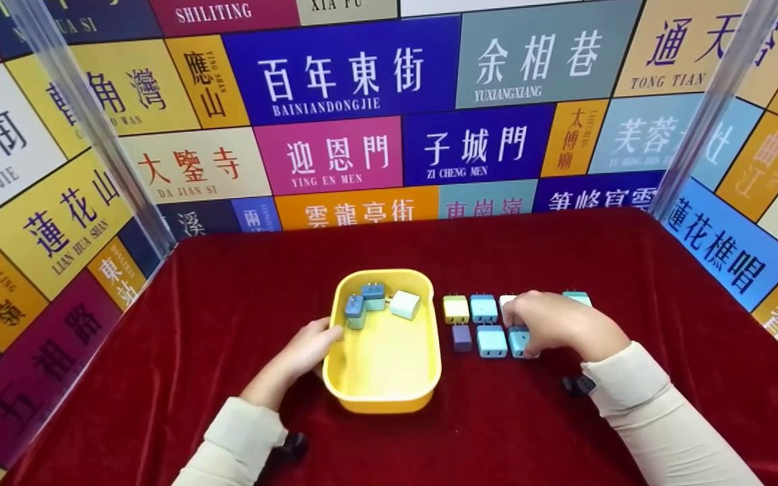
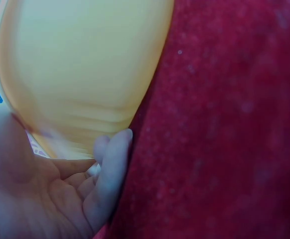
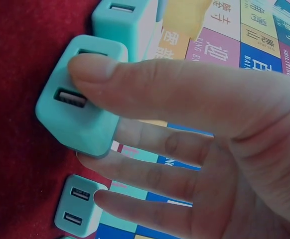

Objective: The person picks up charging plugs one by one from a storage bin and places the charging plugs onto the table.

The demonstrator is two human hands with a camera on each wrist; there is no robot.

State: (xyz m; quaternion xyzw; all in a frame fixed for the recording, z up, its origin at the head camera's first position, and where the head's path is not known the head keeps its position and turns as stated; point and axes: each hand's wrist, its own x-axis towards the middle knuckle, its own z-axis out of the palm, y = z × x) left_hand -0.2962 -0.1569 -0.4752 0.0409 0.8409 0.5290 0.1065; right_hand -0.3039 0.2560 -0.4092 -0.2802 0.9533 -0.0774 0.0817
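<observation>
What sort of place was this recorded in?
Probably a staged booth or display corner: a spread red cloth, colourful panels of Chinese characters behind it, and shiny posts near its far corners.

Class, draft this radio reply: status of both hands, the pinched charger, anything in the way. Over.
Left hand grips yellow bin. Right hand pinches light-blue charger, outside bin. Other chargers sit between it and bin.

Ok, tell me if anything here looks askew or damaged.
The pale charger in the yellow bin stands out: it sits aslant to the bin's sides, unlike the lined-up chargers on the red cloth. I see no spill or damage, though the right hand hides part of the rows.
</observation>
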